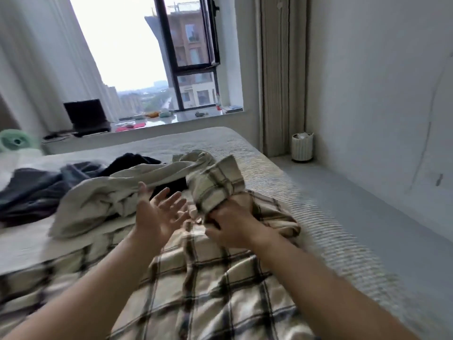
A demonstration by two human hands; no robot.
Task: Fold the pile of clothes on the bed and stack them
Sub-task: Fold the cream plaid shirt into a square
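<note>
head view: you look down over both forearms at the bed, and the frame is motion-blurred, so fine detail is soft.

right hand grip: your right hand [229,218] is curled round a bunched part of the plaid shirt [196,285], holding that bunch lifted off the bed; it looks like a sleeve or cuff, but you cannot tell for sure through the blur.

left hand grip: your left hand [159,209] holds nothing; palm turned up, fingers spread and relaxed, just beside the lifted bunch and not touching it as far as you can see.

plaid shirt: the rest of it lies spread and rumpled across the near part of the bed [282,177], under and between your arms, with no clean fold line showing.

beige garment: a beige garment [115,192] lies crumpled just beyond your left hand, part of it draped toward the plaid bunch.

dark clothes: dark clothes [36,190] sit heaped to the far left, touching the beige garment, unfolded.

stack: no folded stack shows anywhere in view.

progress: judging from this, you are at the start; the plaid shirt is only being gathered or straightened, and nothing looks finished.

left to do: flatten and fold the plaid shirt, then the beige garment, then the dark clothes, and stack them all.

surroundings: a windowsill [171,120] with small items runs beyond the bed, and a small bin [302,147] stands on the floor by the wall.
</note>
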